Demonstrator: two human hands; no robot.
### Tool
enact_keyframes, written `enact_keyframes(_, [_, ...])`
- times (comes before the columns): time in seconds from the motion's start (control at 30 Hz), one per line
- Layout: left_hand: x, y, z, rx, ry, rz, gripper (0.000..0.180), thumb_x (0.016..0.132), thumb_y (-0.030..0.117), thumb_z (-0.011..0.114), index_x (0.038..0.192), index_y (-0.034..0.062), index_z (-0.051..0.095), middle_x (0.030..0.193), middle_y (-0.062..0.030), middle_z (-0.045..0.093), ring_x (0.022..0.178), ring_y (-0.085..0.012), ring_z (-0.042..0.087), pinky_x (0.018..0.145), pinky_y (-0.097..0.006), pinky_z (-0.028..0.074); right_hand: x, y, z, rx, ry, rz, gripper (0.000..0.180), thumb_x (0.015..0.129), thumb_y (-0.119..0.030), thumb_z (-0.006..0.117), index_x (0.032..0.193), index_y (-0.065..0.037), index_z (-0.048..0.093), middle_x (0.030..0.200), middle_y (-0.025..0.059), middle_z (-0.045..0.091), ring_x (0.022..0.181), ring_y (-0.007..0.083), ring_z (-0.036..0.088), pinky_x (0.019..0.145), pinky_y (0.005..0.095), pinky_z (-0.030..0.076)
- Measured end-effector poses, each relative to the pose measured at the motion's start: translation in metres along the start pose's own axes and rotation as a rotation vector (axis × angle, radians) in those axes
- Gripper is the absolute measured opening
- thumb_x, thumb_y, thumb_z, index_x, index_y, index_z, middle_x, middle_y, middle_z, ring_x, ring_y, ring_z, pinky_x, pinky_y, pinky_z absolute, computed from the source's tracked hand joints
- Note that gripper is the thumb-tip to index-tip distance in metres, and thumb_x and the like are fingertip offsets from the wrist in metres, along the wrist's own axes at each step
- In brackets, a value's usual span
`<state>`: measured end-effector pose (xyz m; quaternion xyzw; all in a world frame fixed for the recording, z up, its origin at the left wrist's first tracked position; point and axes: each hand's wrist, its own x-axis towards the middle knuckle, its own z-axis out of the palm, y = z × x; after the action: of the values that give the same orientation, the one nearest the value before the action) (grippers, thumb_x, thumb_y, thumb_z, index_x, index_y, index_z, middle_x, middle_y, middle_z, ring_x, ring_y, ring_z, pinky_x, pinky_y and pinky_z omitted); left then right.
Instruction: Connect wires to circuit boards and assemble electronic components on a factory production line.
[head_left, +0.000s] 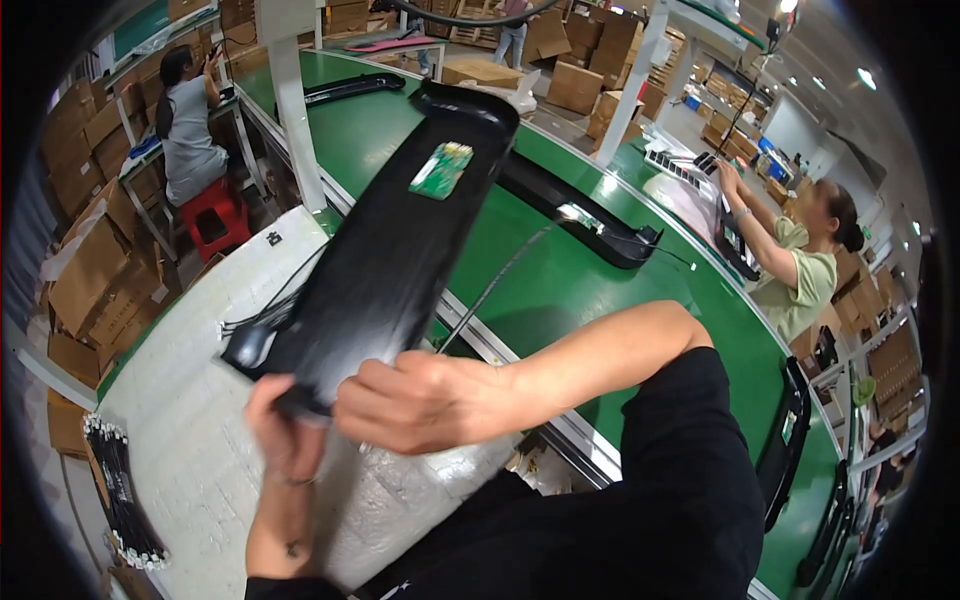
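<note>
My left hand [285, 435] grips the near end of a long black plastic housing [385, 240], which is tilted up from the bench. A green circuit board [441, 172] sits inside the housing toward its far end. Close to the same near end, my right hand [415, 400] is closed in a fist. A thin black cable [500, 275] comes out from behind this fist and stretches up to the right over the belt; its end inside the fingers is hidden. Motion slightly smears the left hand and the housing.
Beneath the housing is a white-covered bench [190, 400], with a bundle of black cables [122, 490] at its left edge. The green conveyor belt [540, 310] carries another black housing [590, 215] and several more. A co-worker [800, 260] handles parts across the belt; another person [190, 130] sits far left.
</note>
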<state>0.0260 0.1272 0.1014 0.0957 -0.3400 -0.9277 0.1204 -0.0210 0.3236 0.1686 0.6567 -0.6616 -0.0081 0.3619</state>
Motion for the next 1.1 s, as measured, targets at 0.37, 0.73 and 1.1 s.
enact_keyframes(0.37, [-0.243,0.165,-0.245,0.273,0.559,0.149,0.048,0.075,0.027,0.056,0.118,0.0045,0.057,0.107,-0.0097,0.063,0.100,-0.0259,0.060,0.094,-0.035,0.045,-0.007,0.045,0.021,0.640,-0.160,0.291,0.014,0.084,-0.011,0.059,0.092,0.000,0.063,0.080,0.0138,0.062,0.076,0.0320,0.062,0.064,0.0392,0.051])
enact_keyframes(0.73, [-0.135,0.129,-0.118,1.556,0.328,0.376,0.038,0.086,0.014,0.061,0.123,0.0043,0.056,0.119,-0.0076,0.061,0.110,-0.0176,0.056,0.091,-0.032,0.045,0.010,-0.008,0.099,1.221,-0.554,0.470,0.009,0.086,-0.005,0.058,0.090,0.003,0.057,0.070,0.0145,0.062,0.066,0.0319,0.062,0.065,0.0380,0.049])
enact_keyframes(1.1, [-0.021,0.010,-0.047,1.283,-0.411,-0.179,0.022,0.093,0.022,0.057,0.096,0.0019,0.065,0.078,-0.0026,0.066,0.073,-0.0083,0.060,0.064,-0.023,0.048,-0.005,-0.018,0.102,0.980,-0.125,0.283,0.011,0.076,-0.004,0.068,0.085,-0.001,0.064,0.078,0.0096,0.061,0.071,0.0274,0.058,0.062,0.0351,0.048])
